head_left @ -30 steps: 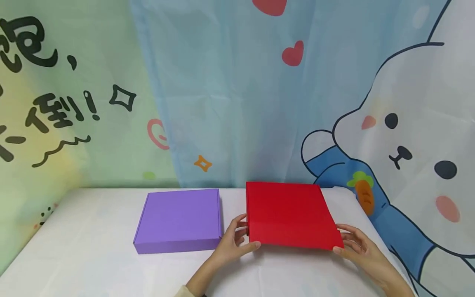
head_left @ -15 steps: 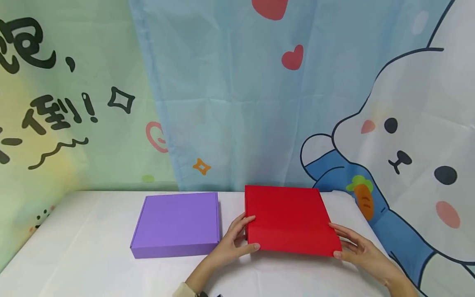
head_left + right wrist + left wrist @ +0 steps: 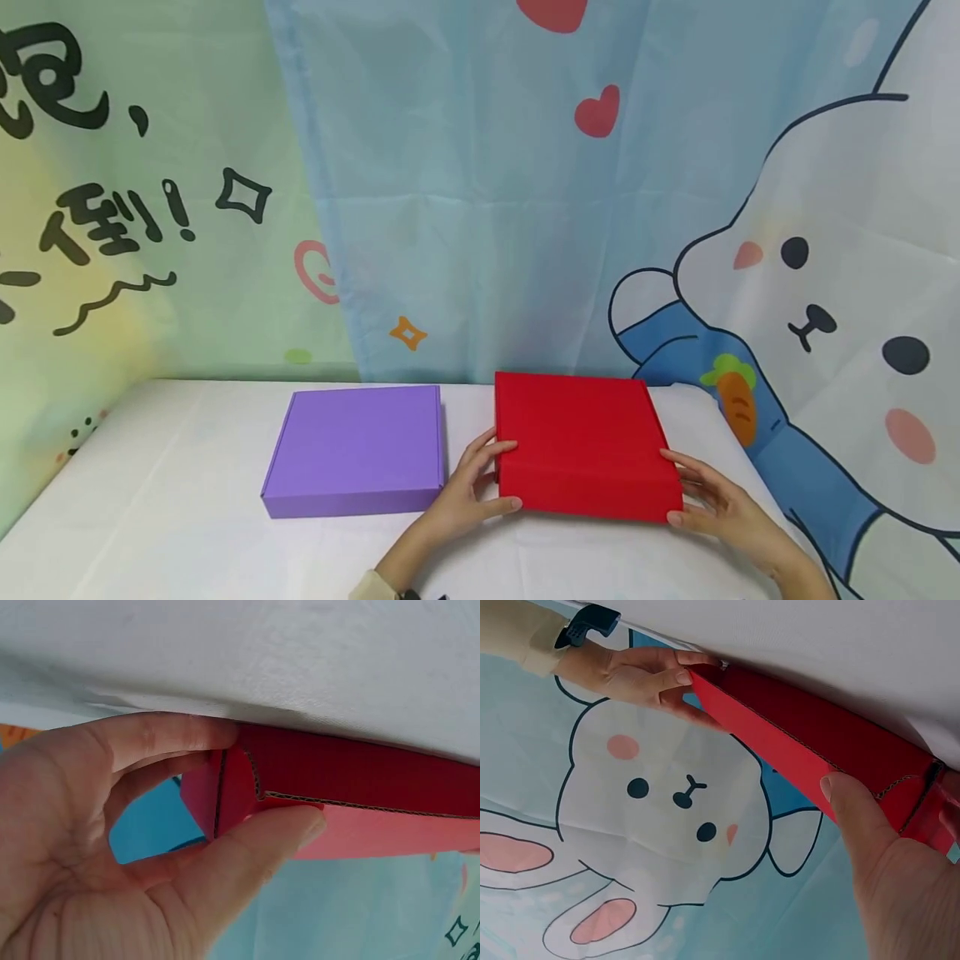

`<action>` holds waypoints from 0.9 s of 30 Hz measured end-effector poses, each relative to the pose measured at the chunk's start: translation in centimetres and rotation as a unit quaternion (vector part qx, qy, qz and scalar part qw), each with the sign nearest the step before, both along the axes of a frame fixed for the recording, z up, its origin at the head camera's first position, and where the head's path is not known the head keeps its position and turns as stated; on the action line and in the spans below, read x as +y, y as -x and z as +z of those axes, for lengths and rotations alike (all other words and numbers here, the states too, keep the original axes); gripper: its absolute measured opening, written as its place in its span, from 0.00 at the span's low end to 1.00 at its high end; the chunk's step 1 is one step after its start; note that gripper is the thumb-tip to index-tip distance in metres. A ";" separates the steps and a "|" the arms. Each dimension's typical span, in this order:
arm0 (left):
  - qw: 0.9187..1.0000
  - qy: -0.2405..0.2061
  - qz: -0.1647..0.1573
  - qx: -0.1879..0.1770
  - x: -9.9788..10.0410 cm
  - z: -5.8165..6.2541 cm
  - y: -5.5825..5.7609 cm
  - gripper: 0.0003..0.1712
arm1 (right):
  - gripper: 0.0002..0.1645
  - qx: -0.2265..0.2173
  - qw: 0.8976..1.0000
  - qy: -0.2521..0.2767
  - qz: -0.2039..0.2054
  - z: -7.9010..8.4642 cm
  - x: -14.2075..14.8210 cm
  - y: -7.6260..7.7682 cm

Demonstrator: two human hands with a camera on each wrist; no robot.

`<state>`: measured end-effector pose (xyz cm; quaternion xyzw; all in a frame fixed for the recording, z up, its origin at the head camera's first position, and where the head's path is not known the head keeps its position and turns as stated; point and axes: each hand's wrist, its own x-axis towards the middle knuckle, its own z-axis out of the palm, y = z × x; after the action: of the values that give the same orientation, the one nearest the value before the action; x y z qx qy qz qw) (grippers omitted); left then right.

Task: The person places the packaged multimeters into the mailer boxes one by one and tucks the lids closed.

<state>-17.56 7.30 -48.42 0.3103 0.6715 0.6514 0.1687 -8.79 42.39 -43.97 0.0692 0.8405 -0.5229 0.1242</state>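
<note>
A flat red cardboard box (image 3: 577,429) rests on the white tabletop, its lid lying over the top and a front flap angled down. My left hand (image 3: 461,496) holds the front left corner, thumb at the front edge and fingers at the left side and top. At the front right corner my right hand (image 3: 720,508) grips in the same way. In the right wrist view the thumb (image 3: 262,836) presses the flap beside a raw corrugated edge, while a forefinger lies along the box's side. The left wrist view shows my other thumb (image 3: 851,810) on the red card (image 3: 780,735).
A shut purple cardboard box (image 3: 356,450) lies close by on the left, just beyond my left wrist. Behind the white-covered table (image 3: 165,500) hangs a printed cloth (image 3: 465,208) with a cartoon rabbit, hearts and lettering.
The red box's front edge has come down, and its front flap now faces forward. My right hand has shifted slightly left, with its fingertips reaching the lid; left fingers have moved onto the top.
</note>
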 end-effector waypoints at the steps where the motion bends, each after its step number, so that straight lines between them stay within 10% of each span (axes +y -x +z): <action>1: 1.000 0.000 0.001 0.003 -0.1 0.0 0.0 0.37 | 0.49 -0.006 1.000 -0.002 -0.002 0.0 0.0 0.1; 27: 0.989 0.006 0.137 0.062 1.8 -0.8 0.4 0.34 | 0.41 0.007 0.995 0.014 -0.095 0.1 -1.1 1.2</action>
<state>-17.96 9.06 -49.18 0.2538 0.7207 0.6440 0.0376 -9.98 41.27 -43.86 0.1428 0.8235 -0.5446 0.0688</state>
